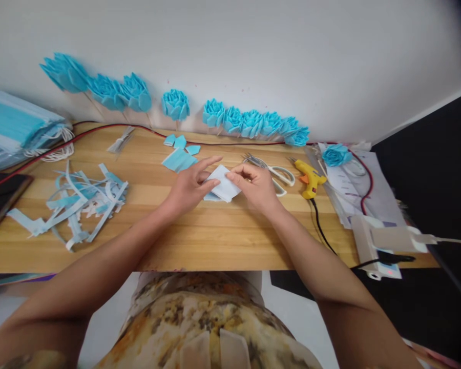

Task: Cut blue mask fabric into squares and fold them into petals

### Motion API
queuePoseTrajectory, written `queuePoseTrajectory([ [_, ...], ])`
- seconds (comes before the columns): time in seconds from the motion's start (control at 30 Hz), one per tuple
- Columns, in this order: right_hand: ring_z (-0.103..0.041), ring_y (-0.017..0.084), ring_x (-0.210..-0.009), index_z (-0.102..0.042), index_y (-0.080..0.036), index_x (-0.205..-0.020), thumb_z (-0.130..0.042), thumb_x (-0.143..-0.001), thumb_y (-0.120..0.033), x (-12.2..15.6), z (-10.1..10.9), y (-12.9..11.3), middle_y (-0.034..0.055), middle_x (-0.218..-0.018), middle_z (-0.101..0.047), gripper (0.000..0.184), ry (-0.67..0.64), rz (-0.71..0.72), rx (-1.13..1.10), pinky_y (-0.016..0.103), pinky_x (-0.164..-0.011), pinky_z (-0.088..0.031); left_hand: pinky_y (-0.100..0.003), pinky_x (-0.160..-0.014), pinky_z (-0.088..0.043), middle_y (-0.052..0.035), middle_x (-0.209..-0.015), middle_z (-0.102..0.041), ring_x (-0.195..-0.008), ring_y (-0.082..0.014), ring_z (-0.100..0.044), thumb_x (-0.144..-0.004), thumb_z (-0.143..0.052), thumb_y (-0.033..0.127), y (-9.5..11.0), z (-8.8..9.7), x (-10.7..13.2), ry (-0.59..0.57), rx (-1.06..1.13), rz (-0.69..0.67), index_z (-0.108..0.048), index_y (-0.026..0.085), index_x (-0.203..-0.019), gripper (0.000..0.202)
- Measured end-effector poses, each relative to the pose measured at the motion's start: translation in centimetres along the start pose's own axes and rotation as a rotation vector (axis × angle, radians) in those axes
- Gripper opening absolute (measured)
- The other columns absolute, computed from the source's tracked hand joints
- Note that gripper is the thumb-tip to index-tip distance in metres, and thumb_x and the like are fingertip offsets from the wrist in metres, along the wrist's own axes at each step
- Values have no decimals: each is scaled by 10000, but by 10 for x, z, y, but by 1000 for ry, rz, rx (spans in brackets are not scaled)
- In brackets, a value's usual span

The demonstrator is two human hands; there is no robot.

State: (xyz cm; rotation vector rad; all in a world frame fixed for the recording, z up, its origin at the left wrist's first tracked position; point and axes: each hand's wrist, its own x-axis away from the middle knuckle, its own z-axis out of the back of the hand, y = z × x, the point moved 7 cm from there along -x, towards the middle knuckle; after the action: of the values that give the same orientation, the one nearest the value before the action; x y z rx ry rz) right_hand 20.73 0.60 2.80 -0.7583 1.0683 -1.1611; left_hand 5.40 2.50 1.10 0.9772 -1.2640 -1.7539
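Note:
Over the middle of the table I hold a folded white piece of mask fabric (225, 185), its layers slightly apart at the lower edge. My left hand (190, 187) grips its left side, with the thumb on top and the index finger stretched out. The thumb and fingers of my right hand (256, 185) pinch its right corner. A pale blue piece (211, 197) shows beneath it. Cut blue fabric squares (179, 160) and small petal shapes (180, 142) lie just beyond my left hand. White-handled scissors (282, 175) rest behind my right hand.
Blue fabric flowers (175, 105) on sticks lean along the wall. At left are cut strips (80, 202), a stack of masks (19, 125) and a phone (3, 197). A yellow glue gun (310, 179), a loose flower (336, 155) and a power strip (369, 246) lie right.

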Motion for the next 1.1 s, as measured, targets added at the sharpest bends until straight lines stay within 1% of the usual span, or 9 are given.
queuePoseTrajectory([
  [0.1,-560,112,-612,-688,-192,-714,-699,-804,-314,-3,6,-2,-12,-675,-674,153,30,38,38,248,-573,-428,-245,-568,-484,-9,-739,-728,-615,-148,-640,-829,-667,256,1,2,-1,-3,-12,8,-550,194,-1383,570],
  [0.2,-548,110,-614,-686,-196,-731,-699,-802,-315,-9,27,2,-18,-680,-656,139,122,51,19,250,-576,-427,-276,-647,-527,-21,-742,-736,-651,-156,-661,-828,-667,252,2,13,-5,63,3,-15,-537,161,-1387,581],
  [0.33,-517,106,-602,-657,-207,-757,-695,-807,-382,-19,68,14,-25,-688,-606,186,325,56,-60,241,-536,-403,-286,-707,-535,-64,-852,-762,-712,-147,-667,-870,-594,243,1,31,-10,174,-29,-89,-563,145,-1349,490],
  [0.43,-514,109,-631,-637,-214,-748,-694,-805,-436,-23,82,16,-24,-703,-580,236,364,72,-48,248,-567,-420,-294,-756,-526,-86,-991,-769,-844,-165,-684,-902,-546,233,3,27,-10,137,-200,-177,-613,165,-1296,405],
  [0.53,-515,123,-666,-605,-221,-765,-662,-823,-492,-25,78,16,-12,-730,-564,283,301,73,-30,266,-611,-432,-340,-816,-520,-98,-1064,-760,-932,-202,-679,-922,-538,229,6,10,-7,-5,-464,-288,-697,164,-1159,292],
  [0.63,-493,133,-668,-566,-226,-781,-637,-829,-540,-26,73,18,0,-741,-547,326,259,62,-16,277,-614,-419,-408,-885,-505,-105,-1032,-760,-960,-241,-670,-914,-561,207,6,-5,-4,-109,-673,-410,-734,159,-1046,223],
  [0.8,-478,135,-660,-532,-230,-785,-599,-837,-574,-27,70,22,-5,-724,-506,354,238,51,-5,272,-596,-393,-408,-834,-502,-127,-972,-738,-940,-268,-649,-904,-561,165,-6,-14,-7,-172,-832,-381,-751,148,-966,200],
  [1.0,-483,133,-655,-547,-228,-776,-631,-808,-585,-27,66,26,-8,-720,-518,368,230,36,-35,277,-605,-392,-366,-784,-482,-103,-889,-733,-882,-248,-639,-923,-518,176,-10,-16,-10,-153,-843,-321,-753,161,-847,247],
  [1.1,-477,132,-650,-550,-226,-768,-642,-797,-575,-27,63,24,-7,-713,-519,362,227,43,-46,281,-611,-393,-356,-791,-479,-91,-884,-734,-882,-236,-646,-920,-525,190,-6,-9,-12,-56,-793,-326,-747,162,-848,235],
])
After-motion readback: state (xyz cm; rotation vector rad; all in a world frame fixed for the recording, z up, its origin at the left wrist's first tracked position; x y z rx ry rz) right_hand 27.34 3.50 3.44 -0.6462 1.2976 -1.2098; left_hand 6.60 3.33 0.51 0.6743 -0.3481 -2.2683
